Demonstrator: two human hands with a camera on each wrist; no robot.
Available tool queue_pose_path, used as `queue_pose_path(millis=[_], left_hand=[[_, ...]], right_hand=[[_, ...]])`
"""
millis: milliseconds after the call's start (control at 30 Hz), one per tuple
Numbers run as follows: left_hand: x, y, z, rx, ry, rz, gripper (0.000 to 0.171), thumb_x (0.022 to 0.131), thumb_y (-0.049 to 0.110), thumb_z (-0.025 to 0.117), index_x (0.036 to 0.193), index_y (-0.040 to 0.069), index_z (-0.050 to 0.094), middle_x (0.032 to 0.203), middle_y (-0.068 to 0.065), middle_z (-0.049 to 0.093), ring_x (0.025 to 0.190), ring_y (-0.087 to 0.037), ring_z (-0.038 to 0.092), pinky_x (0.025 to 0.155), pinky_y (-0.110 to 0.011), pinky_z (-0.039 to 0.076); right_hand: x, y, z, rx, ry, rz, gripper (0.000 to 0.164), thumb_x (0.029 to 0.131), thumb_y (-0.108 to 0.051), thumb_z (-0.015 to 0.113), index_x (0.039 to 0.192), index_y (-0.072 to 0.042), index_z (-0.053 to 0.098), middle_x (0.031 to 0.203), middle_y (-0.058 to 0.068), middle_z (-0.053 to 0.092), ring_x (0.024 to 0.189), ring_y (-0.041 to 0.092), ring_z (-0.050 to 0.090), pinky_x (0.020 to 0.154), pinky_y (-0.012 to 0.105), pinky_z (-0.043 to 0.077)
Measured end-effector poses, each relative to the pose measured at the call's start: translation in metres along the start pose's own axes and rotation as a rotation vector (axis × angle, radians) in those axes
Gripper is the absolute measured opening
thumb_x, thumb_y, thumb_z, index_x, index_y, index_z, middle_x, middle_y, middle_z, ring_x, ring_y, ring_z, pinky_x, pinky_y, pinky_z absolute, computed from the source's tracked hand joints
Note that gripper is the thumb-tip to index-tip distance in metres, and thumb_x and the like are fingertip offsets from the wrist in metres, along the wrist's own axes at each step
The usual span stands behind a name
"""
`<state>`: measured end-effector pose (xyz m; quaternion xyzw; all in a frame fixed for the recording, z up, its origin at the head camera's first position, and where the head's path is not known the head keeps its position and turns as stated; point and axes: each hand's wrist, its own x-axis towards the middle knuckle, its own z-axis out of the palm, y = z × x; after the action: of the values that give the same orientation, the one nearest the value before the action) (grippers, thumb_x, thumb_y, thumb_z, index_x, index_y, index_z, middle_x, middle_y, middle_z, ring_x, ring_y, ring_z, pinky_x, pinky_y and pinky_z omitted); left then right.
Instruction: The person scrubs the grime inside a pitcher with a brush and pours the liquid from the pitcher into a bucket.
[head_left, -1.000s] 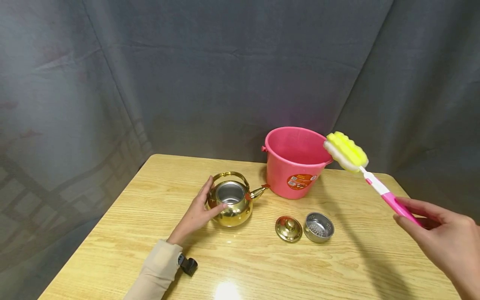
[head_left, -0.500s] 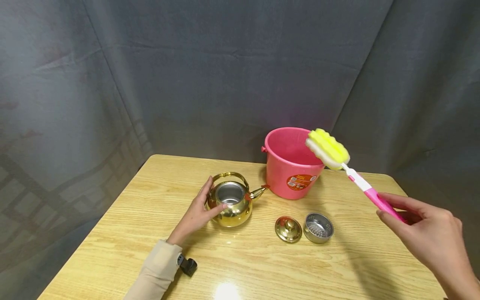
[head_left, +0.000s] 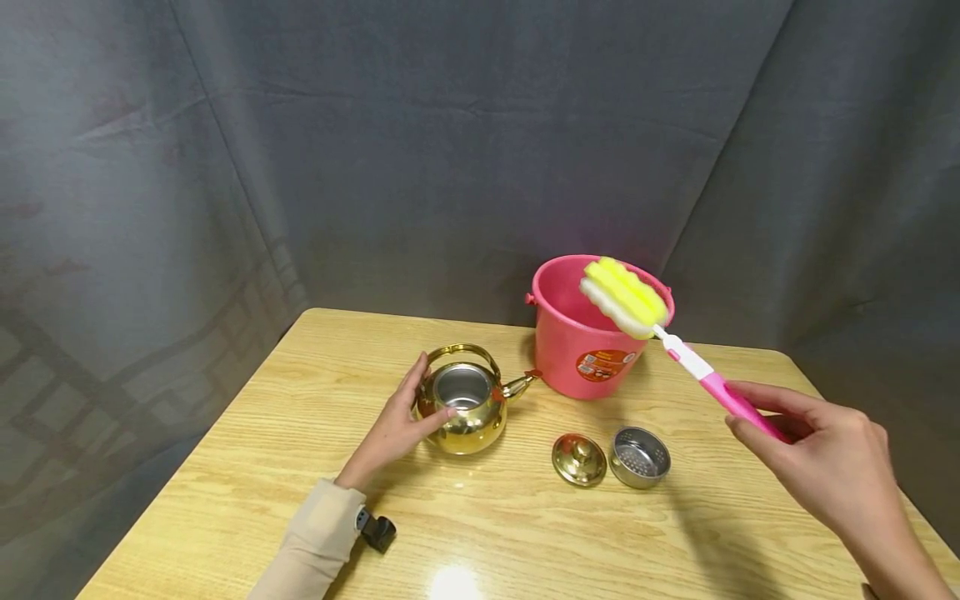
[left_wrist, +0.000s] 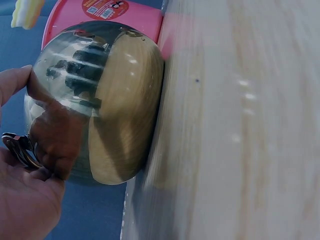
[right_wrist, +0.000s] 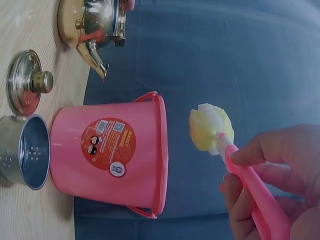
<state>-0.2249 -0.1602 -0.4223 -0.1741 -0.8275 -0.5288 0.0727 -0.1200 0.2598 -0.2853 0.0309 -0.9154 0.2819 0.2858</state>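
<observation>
On the table stands a shiny gold kettle (head_left: 462,417), upright and lidless, its steel inside showing and its spout toward the right. My left hand (head_left: 397,425) holds it by the left side, thumb on the near side of the body and fingers behind, near the handle base. My right hand (head_left: 825,450) grips the pink handle of a sponge bottle brush (head_left: 738,408), raised over the table. Its yellow and white sponge head (head_left: 626,296) overlaps the mouth of the pink bucket (head_left: 570,358) in the head view; the right wrist view shows it above the rim.
The gold lid (head_left: 579,460) lies knob up in front of the bucket. Touching close beside it sits a perforated steel strainer (head_left: 639,457). A grey curtain (head_left: 465,167) hangs behind the wooden table (head_left: 525,542).
My right hand has carried the bottle brush leftward, from the bucket's right edge to over its mouth in the head view. The left hand and kettle have stayed put.
</observation>
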Motion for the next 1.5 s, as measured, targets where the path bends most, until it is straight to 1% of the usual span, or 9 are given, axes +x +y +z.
queue_pose_path(millis=[100, 200, 467, 600, 700, 833, 1133, 1300, 1500], left_hand=[[0.0, 0.0, 0.0, -0.006, 0.0, -0.003, 0.1, 0.085, 0.031, 0.076, 0.157, 0.013, 0.01, 0.155, -0.021, 0.024, 0.139, -0.036, 0.027, 0.111, -0.048, 0.023], [0.0, 0.001, 0.0, -0.004, -0.002, -0.009, 0.1, 0.085, 0.03, 0.076, 0.157, 0.013, 0.009, 0.155, -0.021, 0.023, 0.139, -0.036, 0.026, 0.112, -0.048, 0.023], [0.001, 0.004, 0.0, 0.004, -0.009, -0.05, 0.098, 0.086, 0.019, 0.075, 0.156, 0.007, 0.006, 0.154, -0.025, 0.021, 0.14, -0.04, 0.023, 0.112, -0.05, 0.019], [0.0, 0.003, -0.001, -0.002, -0.007, -0.036, 0.099, 0.086, 0.024, 0.076, 0.156, 0.01, 0.008, 0.155, -0.023, 0.022, 0.14, -0.038, 0.025, 0.112, -0.049, 0.021], [-0.001, 0.003, -0.001, -0.016, -0.008, -0.016, 0.1, 0.085, 0.027, 0.076, 0.157, 0.012, 0.009, 0.155, -0.022, 0.023, 0.14, -0.037, 0.025, 0.112, -0.048, 0.022], [-0.001, 0.003, -0.002, -0.032, -0.009, -0.012, 0.099, 0.085, 0.028, 0.076, 0.157, 0.012, 0.01, 0.155, -0.021, 0.023, 0.14, -0.036, 0.026, 0.112, -0.048, 0.022], [-0.001, 0.003, -0.001, -0.016, -0.004, -0.01, 0.1, 0.085, 0.031, 0.076, 0.157, 0.014, 0.009, 0.155, -0.021, 0.023, 0.14, -0.036, 0.026, 0.111, -0.048, 0.023], [-0.001, 0.003, -0.001, -0.005, -0.001, -0.02, 0.101, 0.084, 0.032, 0.077, 0.157, 0.014, 0.009, 0.155, -0.019, 0.024, 0.139, -0.034, 0.027, 0.111, -0.047, 0.024], [0.0, 0.004, 0.0, 0.006, 0.005, -0.024, 0.1, 0.084, 0.033, 0.076, 0.157, 0.015, 0.01, 0.154, -0.019, 0.026, 0.139, -0.034, 0.027, 0.111, -0.048, 0.024]], right_hand=[[0.001, -0.003, 0.002, 0.001, -0.004, -0.018, 0.034, 0.073, -0.011, 0.084, 0.107, -0.014, 0.077, 0.067, -0.012, 0.066, 0.052, 0.001, 0.049, 0.046, 0.021, 0.033], [0.002, -0.006, 0.004, 0.009, -0.007, -0.036, 0.034, 0.073, -0.011, 0.084, 0.107, -0.014, 0.077, 0.069, -0.011, 0.067, 0.052, 0.001, 0.05, 0.044, 0.021, 0.034], [0.002, -0.011, 0.009, 0.068, -0.009, -0.075, 0.035, 0.073, -0.008, 0.084, 0.106, -0.014, 0.077, 0.074, -0.02, 0.066, 0.053, 0.001, 0.051, 0.042, 0.018, 0.037], [0.001, -0.014, 0.013, 0.09, -0.007, -0.1, 0.035, 0.072, -0.004, 0.084, 0.104, -0.013, 0.077, 0.072, -0.017, 0.066, 0.052, 0.003, 0.049, 0.042, 0.018, 0.037], [0.001, -0.017, 0.017, 0.104, -0.024, -0.115, 0.035, 0.072, -0.002, 0.084, 0.104, -0.012, 0.077, 0.071, -0.009, 0.068, 0.051, 0.006, 0.049, 0.041, 0.019, 0.036], [0.001, -0.019, 0.022, 0.132, -0.037, -0.129, 0.035, 0.071, 0.0, 0.084, 0.104, -0.01, 0.076, 0.073, -0.003, 0.07, 0.05, 0.007, 0.05, 0.04, 0.018, 0.037], [0.0, -0.022, 0.031, 0.156, -0.042, -0.162, 0.037, 0.068, 0.0, 0.086, 0.103, -0.012, 0.077, 0.074, -0.003, 0.07, 0.048, 0.006, 0.049, 0.038, 0.017, 0.034], [-0.001, -0.025, 0.035, 0.186, -0.06, -0.167, 0.038, 0.069, 0.0, 0.086, 0.103, -0.012, 0.077, 0.075, 0.0, 0.071, 0.049, 0.007, 0.051, 0.039, 0.017, 0.036], [-0.001, -0.028, 0.039, 0.195, -0.065, -0.191, 0.039, 0.067, 0.001, 0.086, 0.103, -0.013, 0.077, 0.075, -0.002, 0.07, 0.049, 0.006, 0.05, 0.04, 0.016, 0.037]])
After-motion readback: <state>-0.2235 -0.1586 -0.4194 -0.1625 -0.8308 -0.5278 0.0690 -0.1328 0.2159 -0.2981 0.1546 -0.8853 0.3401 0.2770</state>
